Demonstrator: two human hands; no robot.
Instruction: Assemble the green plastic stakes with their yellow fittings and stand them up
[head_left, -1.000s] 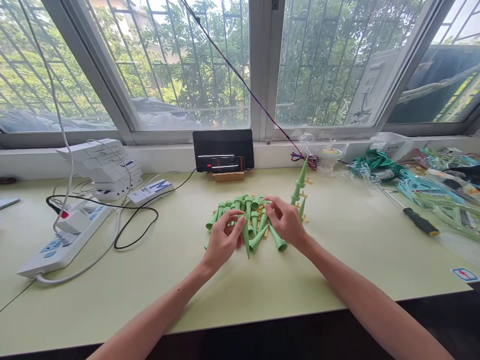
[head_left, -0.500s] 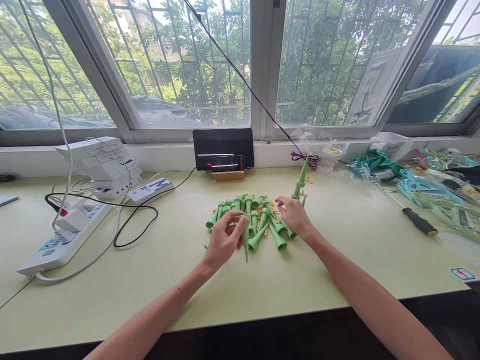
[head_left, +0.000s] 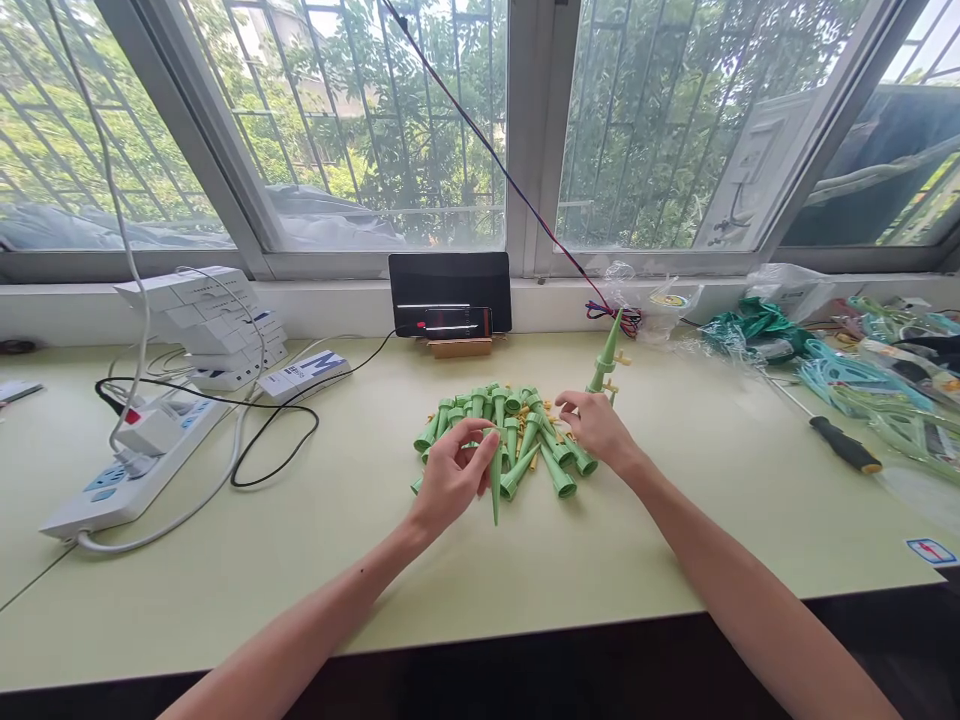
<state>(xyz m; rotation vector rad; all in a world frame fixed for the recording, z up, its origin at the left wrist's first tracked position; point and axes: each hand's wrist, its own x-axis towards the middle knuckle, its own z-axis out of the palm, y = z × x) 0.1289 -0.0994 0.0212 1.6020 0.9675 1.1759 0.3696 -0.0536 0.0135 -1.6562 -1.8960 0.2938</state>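
My left hand point(head_left: 454, 468) pinches a green plastic plant watering spike point(head_left: 496, 490), its narrow tip pointing down toward the table. Behind and beside it lies a heap of similar green watering spikes point(head_left: 516, 478), with small yellow valves point(head_left: 534, 460) scattered among them. At the right edge of the heap, the bent fingers of my right hand point(head_left: 600, 430) close near the yellow pieces; whatever lies between the fingertips is too small to make out. Just behind that hand rises a stack of spikes point(head_left: 607, 350) with yellow valves sticking out, its lower part hidden by the hand.
A white power strip point(head_left: 135, 475) and looping cables lie at left, near stacked white boxes point(head_left: 225, 330). A black tablet point(head_left: 450, 275) leans by the window. On the right are a screwdriver point(head_left: 844, 443) and plastic-wrapped items point(head_left: 847, 375). The table's front edge point(head_left: 600, 622) is close.
My right hand has moved right, from the middle of the heap to its right edge, uncovering spikes there. The left hand keeps its spike in nearly the same place. The view has shifted slightly.
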